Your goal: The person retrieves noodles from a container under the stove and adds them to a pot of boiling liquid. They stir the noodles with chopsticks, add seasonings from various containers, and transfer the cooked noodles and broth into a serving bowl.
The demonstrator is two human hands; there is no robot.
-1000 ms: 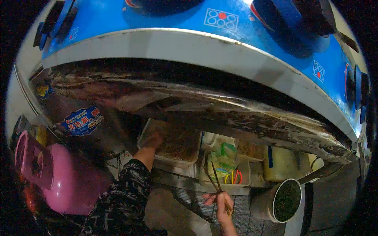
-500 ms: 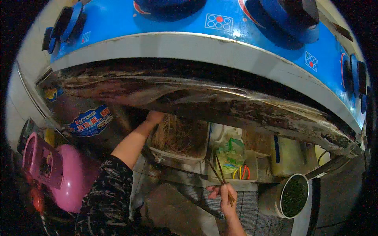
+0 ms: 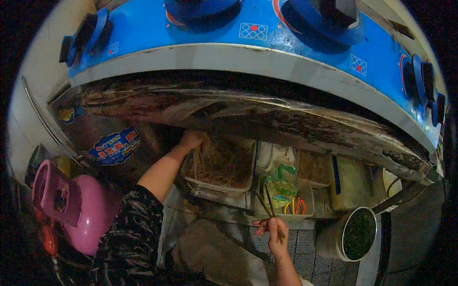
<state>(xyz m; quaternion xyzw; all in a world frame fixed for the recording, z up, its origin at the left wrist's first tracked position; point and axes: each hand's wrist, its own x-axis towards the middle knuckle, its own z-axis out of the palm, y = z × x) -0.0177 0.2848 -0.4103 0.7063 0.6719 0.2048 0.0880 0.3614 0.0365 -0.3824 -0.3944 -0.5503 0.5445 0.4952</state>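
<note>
Shifted since a second ago to the far left corner of a pale tub (image 3: 219, 189) of brown strands (image 3: 225, 164), the left hand (image 3: 193, 139) shows too dimly to tell its grip, below a blue stove panel (image 3: 255, 12), while the right hand (image 3: 274, 231) clamps two sticks (image 3: 270, 204) over grey mesh (image 3: 300, 252), near a green-filled bucket (image 3: 330, 242).

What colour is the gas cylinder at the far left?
Pink; the gas cylinder shows best in the head view.
</note>
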